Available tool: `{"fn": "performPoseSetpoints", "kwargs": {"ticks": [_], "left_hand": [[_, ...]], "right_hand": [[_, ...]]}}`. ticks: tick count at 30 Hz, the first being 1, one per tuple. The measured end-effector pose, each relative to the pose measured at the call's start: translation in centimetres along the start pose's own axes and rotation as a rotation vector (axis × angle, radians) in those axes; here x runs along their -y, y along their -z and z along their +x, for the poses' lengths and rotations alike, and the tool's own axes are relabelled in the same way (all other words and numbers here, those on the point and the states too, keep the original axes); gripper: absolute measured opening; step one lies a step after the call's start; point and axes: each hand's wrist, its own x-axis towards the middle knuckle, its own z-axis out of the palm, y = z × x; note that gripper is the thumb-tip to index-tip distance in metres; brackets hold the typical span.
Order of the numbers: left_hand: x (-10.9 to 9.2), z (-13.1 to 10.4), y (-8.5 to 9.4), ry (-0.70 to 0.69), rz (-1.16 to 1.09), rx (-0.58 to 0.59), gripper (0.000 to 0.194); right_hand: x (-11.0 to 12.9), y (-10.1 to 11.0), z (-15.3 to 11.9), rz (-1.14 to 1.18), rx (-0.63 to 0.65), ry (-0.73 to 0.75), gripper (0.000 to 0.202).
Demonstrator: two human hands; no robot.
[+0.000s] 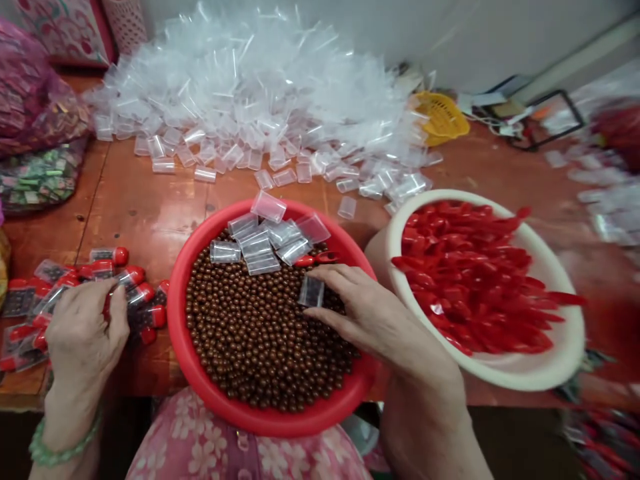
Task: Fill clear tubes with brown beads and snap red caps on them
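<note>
My right hand (360, 307) is over the red basin (176, 313), pinching a clear plastic tube (312, 292) between thumb and fingers. Small brown balls (260, 333) fill the basin. Several empty clear tubes (257, 250) lie on the balls, beside a red plastic piece (325, 257). On the left, my left hand (83, 333) rests at a pile of red-capped clear tubes (143, 293) with dark contents. Its fingers are curled and closed; a bit of red shows by the thumb, but what they hold is mostly hidden.
A cream bowl (530, 373) of red plastic pieces (475, 280) stands to the right. Behind the basin rises a large heap of clear tubes (260, 93). A yellow basket (440, 117) is at the back right. Filled bags (40, 173) sit at the left edge.
</note>
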Motion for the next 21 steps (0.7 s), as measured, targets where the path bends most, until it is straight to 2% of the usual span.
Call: {"fn": "performPoseSetpoints", "kwargs": {"ticks": [2, 4, 7, 9, 12, 14, 21], "left_hand": [[-2.2, 0.8, -0.4, -0.093, -0.119, -0.044, 0.025], [-4.8, 1.5, -1.0, -0.189, -0.258, -0.075, 0.018], [-8.3, 1.9, -2.0, -0.377, -0.402, 0.031, 0.012], [-9.7, 1.9, -2.5, -0.467, -0.398, 0.099, 0.012], [-10.0, 1.7, -3.0, -0.476, -0.298, 0.198, 0.016], [-9.8, 1.7, -3.0, -0.463, -0.24, 0.251, 0.019], [-10.3, 2.0, -2.6, -0.48, -0.062, 0.431, 0.023]], "right_hand": [[0.0, -0.3, 0.1, -0.02, 0.091, -0.016, 0.041], [0.2, -0.7, 0.3, -0.039, 0.135, -0.038, 0.037], [0.8, -1.2, 0.6, -0.068, 0.13, -0.036, 0.037], [1.5, -1.3, 1.0, -0.156, 0.095, -0.031, 0.037], [2.7, -1.3, 1.7, -0.354, 0.089, -0.013, 0.027], [3.5, -1.5, 2.0, -0.401, 0.157, 0.027, 0.02], [5.5, -3.3, 1.4, -0.198, 0.403, 0.129, 0.011]]}}
